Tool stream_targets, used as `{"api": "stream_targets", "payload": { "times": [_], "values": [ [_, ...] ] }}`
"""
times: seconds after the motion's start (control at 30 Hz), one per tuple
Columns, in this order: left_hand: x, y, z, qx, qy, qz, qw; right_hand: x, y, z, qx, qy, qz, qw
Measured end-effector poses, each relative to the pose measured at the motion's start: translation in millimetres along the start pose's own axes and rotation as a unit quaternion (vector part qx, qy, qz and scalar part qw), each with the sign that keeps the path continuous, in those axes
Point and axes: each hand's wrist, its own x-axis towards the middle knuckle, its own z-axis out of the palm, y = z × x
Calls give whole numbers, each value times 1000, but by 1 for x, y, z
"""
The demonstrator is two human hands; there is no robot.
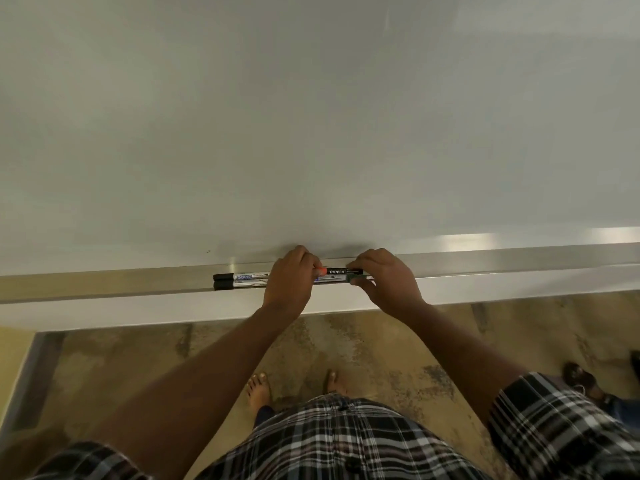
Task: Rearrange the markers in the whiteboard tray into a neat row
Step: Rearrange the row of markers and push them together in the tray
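Two black-capped markers (239, 280) lie side by side, parallel, in the metal whiteboard tray (104, 287), caps pointing left. A black marker with an orange band and white "camlin" lettering (341, 271) sits at the back of the tray. My left hand (292, 278) pinches its orange left end, and my right hand (384, 280) pinches its right end. A further marker body (330, 279) shows between my hands, in front of the black one. Both hands cover the middles of the markers.
The whiteboard (311, 133) fills the upper view and is blank. Below the tray lie a mottled floor (381, 344), my bare feet and checked shirt (346, 441). Another person's shoe (580, 377) shows at the lower right.
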Motion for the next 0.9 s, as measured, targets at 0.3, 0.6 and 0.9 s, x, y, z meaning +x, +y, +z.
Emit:
{"api": "stream_targets", "payload": {
  "times": [0.3,0.6,0.9],
  "values": [
    [-4,2,8,2,15,-37,999,-2,48,-7,-38,15,102,994],
    [-14,-14,14,51,-42,-37,997,-15,70,-5,-53,-46,109,992],
    [-10,-17,13,47,-33,-33,998,-26,66,6,20,21,175,984]
  ]
}}
